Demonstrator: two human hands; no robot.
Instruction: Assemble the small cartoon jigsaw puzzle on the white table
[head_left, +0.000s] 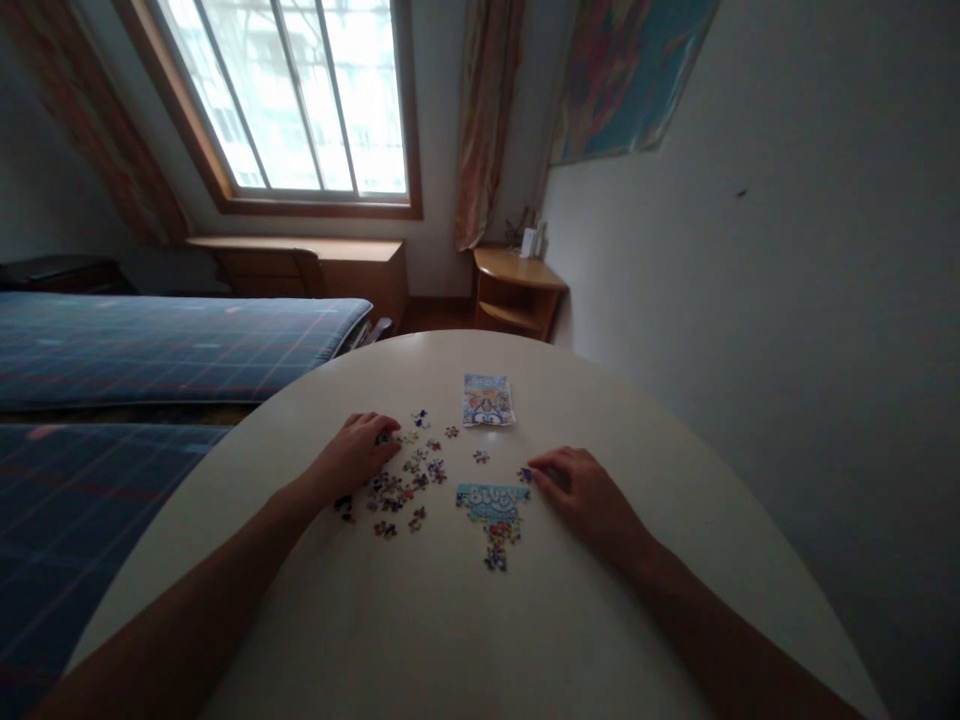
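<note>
My left hand (358, 455) rests at the upper left of a loose pile of jigsaw puzzle pieces (391, 490). Its fingers curl round a dark puzzle piece (384, 437), partly hidden by them. On the right, my right hand (576, 490) pinches a small dark-blue puzzle piece (524, 475) between thumb and forefinger, low over the table. That piece is at the upper right corner of a partly joined puzzle (491, 503), whose light-blue top strip carries white lettering. Below the strip, joined colourful pieces narrow towards me.
A picture packet (488, 401) lies on the round white table (480, 640) beyond the puzzle. Single pieces (481, 457) are scattered between packet and pile. A bed with a plaid mattress (172, 350) stands left, a white wall (810, 330) right, and a corner shelf (517, 268) behind.
</note>
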